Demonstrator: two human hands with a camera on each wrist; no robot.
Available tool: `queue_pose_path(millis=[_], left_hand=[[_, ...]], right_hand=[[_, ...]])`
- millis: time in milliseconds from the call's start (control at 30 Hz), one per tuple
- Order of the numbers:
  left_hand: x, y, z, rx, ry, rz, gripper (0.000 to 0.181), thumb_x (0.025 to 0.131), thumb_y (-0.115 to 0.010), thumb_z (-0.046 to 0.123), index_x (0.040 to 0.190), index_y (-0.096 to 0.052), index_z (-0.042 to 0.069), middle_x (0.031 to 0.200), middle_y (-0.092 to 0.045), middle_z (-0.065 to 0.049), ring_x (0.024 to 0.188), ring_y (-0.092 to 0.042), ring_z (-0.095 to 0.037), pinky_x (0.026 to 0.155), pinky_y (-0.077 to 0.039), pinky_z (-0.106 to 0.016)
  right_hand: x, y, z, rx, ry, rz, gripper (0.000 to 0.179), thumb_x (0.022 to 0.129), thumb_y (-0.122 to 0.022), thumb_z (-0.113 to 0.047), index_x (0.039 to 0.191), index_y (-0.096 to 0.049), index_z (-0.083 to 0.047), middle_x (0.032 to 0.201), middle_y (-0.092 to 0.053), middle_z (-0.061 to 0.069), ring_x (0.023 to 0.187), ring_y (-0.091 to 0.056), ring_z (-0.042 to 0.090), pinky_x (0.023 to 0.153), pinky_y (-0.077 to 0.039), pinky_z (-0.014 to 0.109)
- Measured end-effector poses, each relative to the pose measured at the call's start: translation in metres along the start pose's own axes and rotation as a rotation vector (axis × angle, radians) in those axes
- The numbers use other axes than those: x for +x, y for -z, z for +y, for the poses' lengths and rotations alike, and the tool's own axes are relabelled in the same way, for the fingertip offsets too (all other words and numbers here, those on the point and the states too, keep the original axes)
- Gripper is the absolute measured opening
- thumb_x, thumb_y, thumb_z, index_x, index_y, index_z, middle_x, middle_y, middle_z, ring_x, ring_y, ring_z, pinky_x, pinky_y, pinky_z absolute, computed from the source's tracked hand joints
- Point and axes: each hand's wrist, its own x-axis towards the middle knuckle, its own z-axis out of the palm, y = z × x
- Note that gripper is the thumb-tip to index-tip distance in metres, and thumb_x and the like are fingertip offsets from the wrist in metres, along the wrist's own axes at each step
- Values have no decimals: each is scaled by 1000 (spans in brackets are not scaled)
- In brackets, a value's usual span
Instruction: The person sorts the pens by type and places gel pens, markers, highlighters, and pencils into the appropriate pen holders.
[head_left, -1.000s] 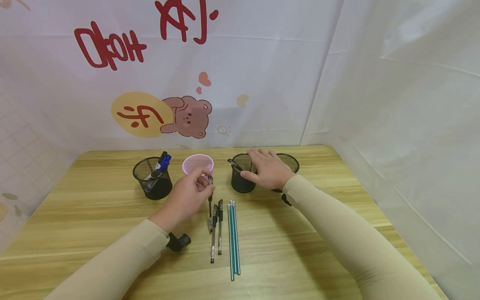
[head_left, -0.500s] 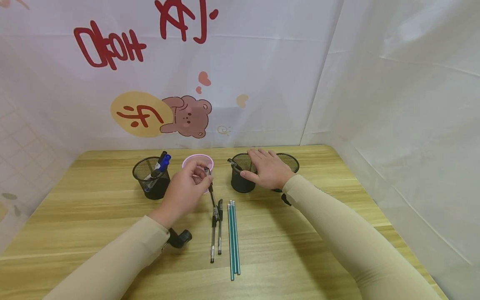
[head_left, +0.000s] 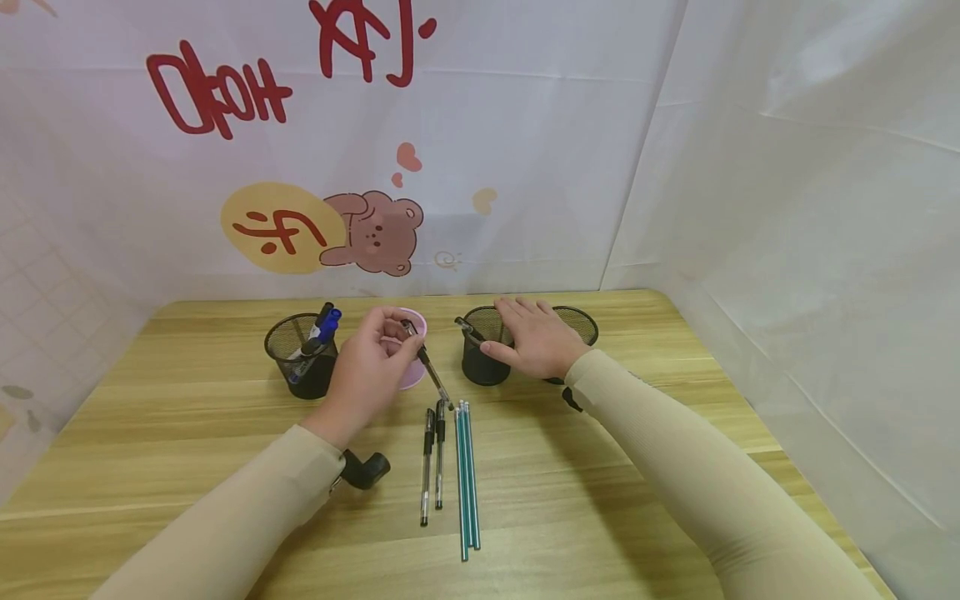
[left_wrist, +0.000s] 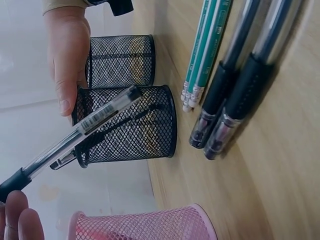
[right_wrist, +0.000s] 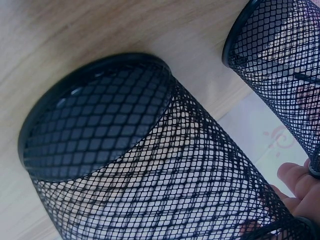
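Observation:
My left hand [head_left: 367, 367] pinches a clear gel pen [head_left: 429, 364] with a black grip, tilted, its far end pointing down right. The hand is in front of a pink mesh pen cup [head_left: 416, 377], partly hiding it. In the left wrist view the pen [left_wrist: 82, 130] crosses in front of a black mesh cup [left_wrist: 150, 131] that has one pen in it. My right hand [head_left: 542, 342] rests with extended fingers across the rims of that cup [head_left: 486, 367] and a second black mesh cup [head_left: 581, 325]. The right wrist view shows the second cup's mesh [right_wrist: 165, 165] up close.
Two more gel pens [head_left: 427, 475] lie side by side on the wooden table [head_left: 585, 517]. Green pencils [head_left: 467, 483] lie to their right. Another black mesh cup [head_left: 303, 383] at left holds several markers [head_left: 324, 329]. A printed curtain [head_left: 517, 150] hangs behind the table.
My left hand has lifted the gel pen up and back toward the pink cup, and the pen's lower end has swung right, off the other pens. The right hand has stayed still.

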Motion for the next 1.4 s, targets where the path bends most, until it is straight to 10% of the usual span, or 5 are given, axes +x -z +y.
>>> queue_pose_path(millis=[533,933,1400], left_hand=[[8,-3,3,-121,-32,97,35,101,-71,20,130,-54,8,110,-66,-11,99,-74,-24,88,-62,-40],[14,-6,6,-258,-95,211,26,100,-69,7,120,-53,1,106,-63,-15,97,-74,-29,76,-56,-12],[19,-12,8,-388,-135,346,31,99,-71,3,122,-51,-1,109,-65,-10,82,-70,-10,74,-60,-15]], right_hand=[[0,1,0,6,-2,-1,94,102,-34,-76,169,-17,-12,175,-25,9,163,-22,33,134,-14,57],[-1,1,1,16,6,6,95,102,-35,-76,168,-21,-10,175,-27,10,163,-23,34,133,-15,58],[-2,3,-2,2,4,1,94,103,-35,-75,168,-22,-9,175,-26,11,162,-23,35,133,-16,58]])
